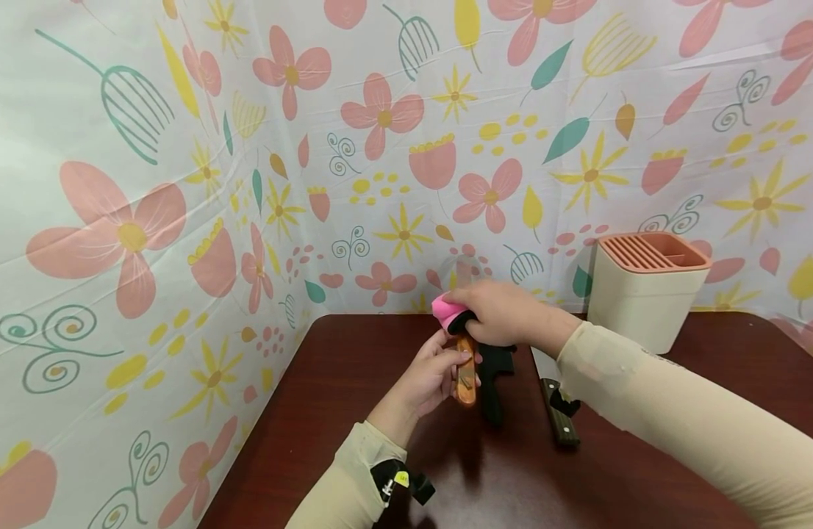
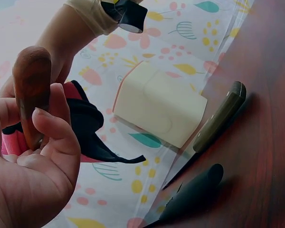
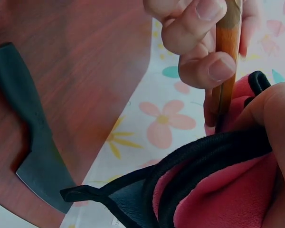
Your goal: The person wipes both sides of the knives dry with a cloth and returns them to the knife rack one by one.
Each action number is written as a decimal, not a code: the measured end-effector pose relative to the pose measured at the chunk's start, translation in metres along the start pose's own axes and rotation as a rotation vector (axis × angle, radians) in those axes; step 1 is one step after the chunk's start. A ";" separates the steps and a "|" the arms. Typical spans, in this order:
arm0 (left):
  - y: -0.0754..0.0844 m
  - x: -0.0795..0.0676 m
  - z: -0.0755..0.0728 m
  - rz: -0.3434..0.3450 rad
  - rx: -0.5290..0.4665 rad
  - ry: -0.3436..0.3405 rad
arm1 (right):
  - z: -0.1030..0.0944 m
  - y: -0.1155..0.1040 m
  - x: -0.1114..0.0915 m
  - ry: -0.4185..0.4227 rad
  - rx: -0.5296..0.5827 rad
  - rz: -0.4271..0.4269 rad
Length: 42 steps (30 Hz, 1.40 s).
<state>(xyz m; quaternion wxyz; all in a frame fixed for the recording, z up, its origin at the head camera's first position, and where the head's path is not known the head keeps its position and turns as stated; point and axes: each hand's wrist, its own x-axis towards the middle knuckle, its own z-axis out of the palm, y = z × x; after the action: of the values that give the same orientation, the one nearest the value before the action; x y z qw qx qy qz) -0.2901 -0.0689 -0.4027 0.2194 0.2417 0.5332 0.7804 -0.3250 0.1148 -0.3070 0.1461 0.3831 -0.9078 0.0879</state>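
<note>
My left hand [image 1: 429,376] holds a knife by its orange-brown wooden handle [image 1: 467,386], raised above the table. In the left wrist view the handle [image 2: 32,80] stands between the thumb and fingers. My right hand [image 1: 506,314] grips a pink cloth with black edging [image 1: 448,311] at the knife's far end, close to the left fingers. Folds of the cloth [image 3: 223,185] and the hand hide most of the blade. One black-bordered corner hangs loose in the right wrist view.
Beneath the hands lies a black knife [image 1: 491,393] on the dark red table [image 1: 373,353]. To its right is a knife with a dark riveted handle [image 1: 560,417], partly under the right forearm. A cream knife block with a pink slotted top [image 1: 638,308] stands at the back right.
</note>
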 end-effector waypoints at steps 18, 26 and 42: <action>0.000 -0.001 -0.003 0.011 -0.024 -0.029 | -0.002 -0.006 -0.009 0.003 0.070 -0.018; 0.000 0.000 -0.003 0.037 -0.049 -0.032 | -0.007 -0.009 -0.012 -0.019 0.132 0.001; -0.001 0.000 -0.004 0.046 -0.040 -0.033 | -0.010 -0.014 -0.019 -0.014 0.205 -0.012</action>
<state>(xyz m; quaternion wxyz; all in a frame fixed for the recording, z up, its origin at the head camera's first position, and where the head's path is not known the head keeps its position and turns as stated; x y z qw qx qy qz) -0.2925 -0.0720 -0.4051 0.2151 0.2624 0.5081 0.7916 -0.3007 0.1206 -0.3033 0.1004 0.4019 -0.8928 0.1767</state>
